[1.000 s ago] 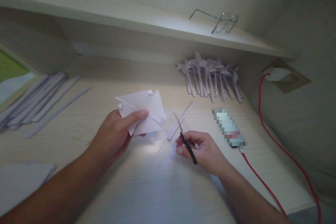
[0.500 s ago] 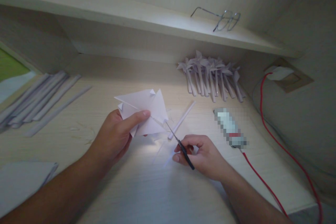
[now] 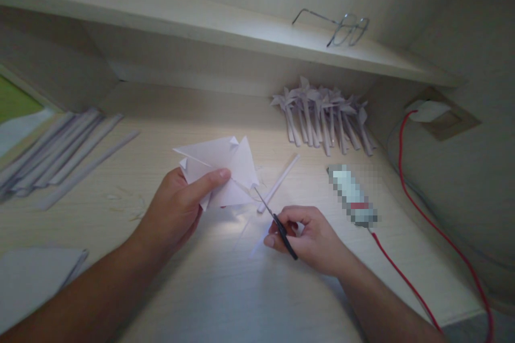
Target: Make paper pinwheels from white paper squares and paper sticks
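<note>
My left hand [image 3: 177, 209] holds a folded white paper piece [image 3: 223, 166] above the desk, thumb on top of it. Small black-handled scissors [image 3: 277, 222] are gripped in my right hand [image 3: 309, 238]. Their thin blades point up and left, and the tips touch the paper's lower right corner. A rolled white paper stick [image 3: 278, 183] lies on the desk just behind the blades.
A bunch of finished paper pinwheels [image 3: 324, 118] lies at the back right. Long paper strips [image 3: 56, 153] lie at the left, a paper sheet [image 3: 36, 278] at the front left. A blurred device [image 3: 353, 195] with a red cable [image 3: 406, 278] lies right. Glasses [image 3: 341, 29] rest on the shelf.
My right hand swung the scissors' tips left, from pointing upward beside the paper stick to touching the paper's lower right corner. My left hand barely moved.
</note>
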The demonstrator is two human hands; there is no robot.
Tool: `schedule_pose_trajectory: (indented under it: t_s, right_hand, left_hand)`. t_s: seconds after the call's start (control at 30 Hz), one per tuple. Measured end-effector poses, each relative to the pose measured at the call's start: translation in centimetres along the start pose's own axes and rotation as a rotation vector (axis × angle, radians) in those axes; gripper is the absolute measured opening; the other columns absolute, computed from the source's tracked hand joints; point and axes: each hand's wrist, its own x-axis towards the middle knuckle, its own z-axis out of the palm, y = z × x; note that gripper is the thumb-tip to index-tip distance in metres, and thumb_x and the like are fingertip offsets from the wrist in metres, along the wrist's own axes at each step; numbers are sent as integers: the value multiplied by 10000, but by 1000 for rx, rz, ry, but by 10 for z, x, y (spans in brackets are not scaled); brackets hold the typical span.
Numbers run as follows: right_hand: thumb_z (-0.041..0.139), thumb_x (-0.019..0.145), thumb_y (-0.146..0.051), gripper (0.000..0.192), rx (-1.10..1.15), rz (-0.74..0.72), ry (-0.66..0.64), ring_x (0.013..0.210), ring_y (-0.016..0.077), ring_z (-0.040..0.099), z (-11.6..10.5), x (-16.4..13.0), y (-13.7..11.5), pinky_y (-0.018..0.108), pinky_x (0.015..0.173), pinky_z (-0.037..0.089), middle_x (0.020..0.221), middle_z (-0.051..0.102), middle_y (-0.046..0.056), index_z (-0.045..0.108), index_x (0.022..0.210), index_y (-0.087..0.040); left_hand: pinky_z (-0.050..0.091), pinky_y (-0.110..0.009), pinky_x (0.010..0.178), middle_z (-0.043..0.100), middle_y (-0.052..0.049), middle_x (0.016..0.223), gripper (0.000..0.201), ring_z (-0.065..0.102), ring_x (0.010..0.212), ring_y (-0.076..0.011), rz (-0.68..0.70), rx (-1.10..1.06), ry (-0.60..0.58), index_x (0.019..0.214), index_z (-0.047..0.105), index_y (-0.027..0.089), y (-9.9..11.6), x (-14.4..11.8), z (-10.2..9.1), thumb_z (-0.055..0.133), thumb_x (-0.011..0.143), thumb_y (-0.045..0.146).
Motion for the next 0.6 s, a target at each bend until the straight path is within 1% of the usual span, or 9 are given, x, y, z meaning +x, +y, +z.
schedule_pose_trajectory:
  t_s: [0.07,0.17,0.3,0.4,0.6]
  right_hand:
    - [845,725,-349,218,4,0,-1,615,119,441,0,0,0,249,559,337,629,557,-23,742,682,-162]
    - [847,720,-339,224,2,0,9,605,119,438,1,0,-1,245,546,333,614,539,-23,729,652,-160]
    - [851,711,-349,259,13,0,22,590,114,419,1,1,-1,244,529,316,596,495,-32,701,611,-163]
    - [847,715,-361,300,21,0,17,580,109,398,1,1,0,244,521,303,586,457,-40,667,580,-162]
    - [852,715,-388,302,-3,-3,16,579,114,415,0,0,0,236,510,313,585,475,-32,684,604,-162]
  left_hand:
    - [577,-292,700,775,-69,925,271,709,765,-227,3,31,-6,990,737,179,-2,0,-1,784,783,350]
    - [575,-281,703,779,-68,940,274,714,781,-227,19,47,-8,1010,739,187,-2,-1,-2,777,794,351]
    - [581,-285,700,779,-69,932,277,721,787,-235,27,45,0,1011,736,188,-2,-1,-2,778,793,352]
    - [581,-274,689,778,-59,915,281,717,770,-225,25,26,5,1010,735,194,-3,0,-3,792,780,344]
    - [573,-268,698,777,-67,955,270,710,785,-218,26,50,-7,1017,739,193,-2,-2,-3,774,801,351]
